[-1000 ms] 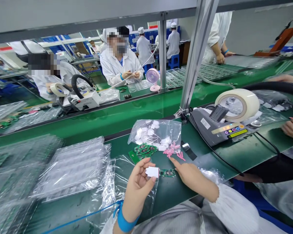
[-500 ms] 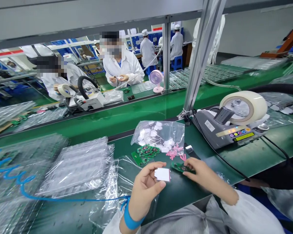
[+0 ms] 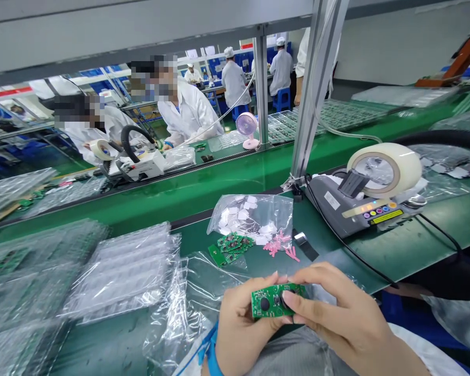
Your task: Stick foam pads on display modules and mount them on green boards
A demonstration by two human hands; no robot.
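Observation:
A green circuit board [image 3: 272,298] with black round parts is held up in front of me. My left hand [image 3: 241,326] is closed on its left end, thumb below and fingers behind. From the right, my right hand [image 3: 337,308] grips the same board, a fingertip pressed on its face near a dark part. The white flat piece that was in my left hand is out of sight. Beyond my hands lie a small pile of green circuit boards [image 3: 233,245], pink strips [image 3: 278,244] and a clear bag [image 3: 274,209] with white wired pieces. A blue wrist band [image 3: 212,350] circles my left wrist.
A grey tape dispenser [image 3: 337,209] with a large tape roll [image 3: 409,167] stands to the right, its black cable crossing the bench. Stacked clear trays [image 3: 121,271] fill the left. A metal post [image 3: 311,99] rises ahead. Co-workers in white sit across the green divider [image 3: 219,183].
My right hand has lifted the circuit board off the bench and brought it left to my left hand. Both hands now hold it, and the white piece has gone from view.

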